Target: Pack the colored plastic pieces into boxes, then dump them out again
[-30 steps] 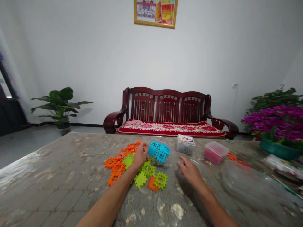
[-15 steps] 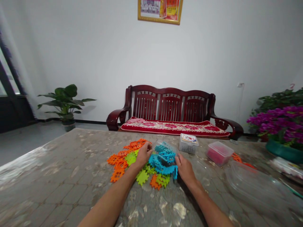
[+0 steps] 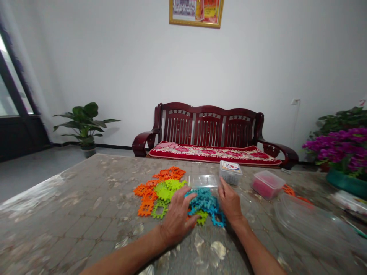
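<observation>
A small clear plastic box (image 3: 230,176) near the far edge of the counter (image 3: 71,191) carries a colourful printed label (image 3: 230,166) on its lid, but the lettering is too small to read. The framed poster (image 3: 196,13) on the wall shows printed text, also illegible. At the right edge, a red mark (image 3: 362,102) on the wall looks like a numeral 2.

Teal interlocking plastic tiles (image 3: 205,204), heaped

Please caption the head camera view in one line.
The left hand and right hand flank blue interlocking plastic tiles beside orange tiles and green tiles.
</observation>
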The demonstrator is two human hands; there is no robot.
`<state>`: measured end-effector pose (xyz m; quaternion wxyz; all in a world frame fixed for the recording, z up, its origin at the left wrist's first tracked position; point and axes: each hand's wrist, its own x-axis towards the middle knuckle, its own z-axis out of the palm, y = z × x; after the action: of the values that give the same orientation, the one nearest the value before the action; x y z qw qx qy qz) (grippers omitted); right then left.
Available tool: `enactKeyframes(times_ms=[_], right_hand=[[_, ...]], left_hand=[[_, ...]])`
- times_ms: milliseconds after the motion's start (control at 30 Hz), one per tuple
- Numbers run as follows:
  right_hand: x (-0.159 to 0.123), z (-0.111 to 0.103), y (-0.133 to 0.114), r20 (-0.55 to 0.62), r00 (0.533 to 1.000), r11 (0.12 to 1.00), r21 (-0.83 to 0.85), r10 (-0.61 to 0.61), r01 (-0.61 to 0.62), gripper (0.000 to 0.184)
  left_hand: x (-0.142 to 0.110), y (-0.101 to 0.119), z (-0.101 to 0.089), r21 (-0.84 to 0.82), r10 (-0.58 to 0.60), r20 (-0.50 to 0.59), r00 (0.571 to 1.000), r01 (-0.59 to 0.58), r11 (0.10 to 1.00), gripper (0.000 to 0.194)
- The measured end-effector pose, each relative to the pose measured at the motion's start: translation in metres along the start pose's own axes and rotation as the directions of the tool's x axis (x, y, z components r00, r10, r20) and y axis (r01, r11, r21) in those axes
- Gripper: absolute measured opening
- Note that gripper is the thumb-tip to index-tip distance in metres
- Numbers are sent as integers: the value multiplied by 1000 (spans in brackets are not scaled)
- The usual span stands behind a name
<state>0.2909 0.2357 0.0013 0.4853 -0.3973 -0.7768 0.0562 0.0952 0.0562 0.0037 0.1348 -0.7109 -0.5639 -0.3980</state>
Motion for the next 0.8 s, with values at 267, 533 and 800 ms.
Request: enactKeyframes(times_ms=[267,533,800], right_hand=[[3,-14,-4,-5,960,952,136,279,-276,67],[3,-25,-5,45,862,802,348,504,-487,72],[7,-40,4,100,738,614,486,667,-621,71]], left_hand=[[12,9,13,157,-30,370,929,-31,987,79],[47,-6,9,202,-171,488,856,80,976,44],[52,-33,-9,212,-329,373,868,266,940,39]])
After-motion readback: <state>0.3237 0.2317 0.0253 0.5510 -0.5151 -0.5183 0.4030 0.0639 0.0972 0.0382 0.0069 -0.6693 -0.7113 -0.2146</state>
